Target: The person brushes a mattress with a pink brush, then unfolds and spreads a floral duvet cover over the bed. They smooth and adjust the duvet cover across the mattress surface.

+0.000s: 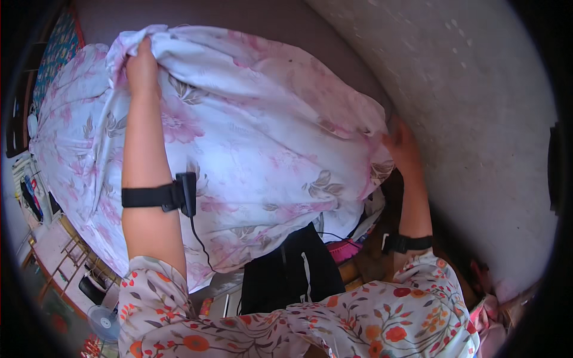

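A large white bed sheet [256, 143] with pink flowers and grey-brown leaves is spread wide in front of me, bulging and creased. My left hand [142, 68] grips its far left part, with bunched cloth folded over the fingers. At the sheet's right edge, beside the wall, my right hand [404, 146] is closed on the cloth; its fingers are dim and partly hidden. Between the two hands the fabric hangs in long folds.
A bare grey wall [477, 119] rises close on the right. Below the sheet lies a bright pink item [342, 250]. At lower left are a round fan [104, 322] and a wooden rack-like frame [74, 250]. Blue patterned cloth [58, 56] hangs at far left.
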Available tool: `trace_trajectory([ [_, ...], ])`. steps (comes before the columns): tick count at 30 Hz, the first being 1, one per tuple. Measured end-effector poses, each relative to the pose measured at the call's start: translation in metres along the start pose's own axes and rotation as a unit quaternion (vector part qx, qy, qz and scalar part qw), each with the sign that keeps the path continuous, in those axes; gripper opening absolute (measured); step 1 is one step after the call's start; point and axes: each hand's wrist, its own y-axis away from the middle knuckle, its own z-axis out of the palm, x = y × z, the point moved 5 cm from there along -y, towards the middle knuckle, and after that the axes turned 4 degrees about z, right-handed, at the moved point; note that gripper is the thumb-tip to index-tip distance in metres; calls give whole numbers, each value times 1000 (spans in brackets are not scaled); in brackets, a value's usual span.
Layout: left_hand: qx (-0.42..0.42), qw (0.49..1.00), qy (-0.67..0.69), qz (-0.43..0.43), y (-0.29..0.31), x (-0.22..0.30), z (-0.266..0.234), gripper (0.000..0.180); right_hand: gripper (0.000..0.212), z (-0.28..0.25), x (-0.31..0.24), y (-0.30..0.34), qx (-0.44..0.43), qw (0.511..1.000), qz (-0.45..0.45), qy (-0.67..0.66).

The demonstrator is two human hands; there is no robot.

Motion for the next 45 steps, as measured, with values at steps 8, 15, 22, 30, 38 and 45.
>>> trace_trajectory([
  [8, -161, 956, -185, -158, 4, -17, 7, 46, 56, 60, -45, -65, -172, 970, 6, -170],
  [15, -141, 984, 45, -95, -41, 12, 23, 48, 41, 0, -14, -49, 88, 933, 25, -349],
  [22, -252, 908, 314, -112, -44, 39, 83, 40, 53, 9, -4, -44, 103, 974, -163, -119],
  [30, -194, 915, -303, 180, 54, -18, 88, 50, 44, 55, 56, -18, -29, 946, 178, -271],
  [38, -269, 793, -499, 224, 117, -75, 95, 43, 24, 41, 92, -38, -10, 805, 267, -530],
  [45, -168, 826, -404, 355, 76, -54, 134, 21, 52, 53, 85, -46, 65, 902, 42, -424],
])
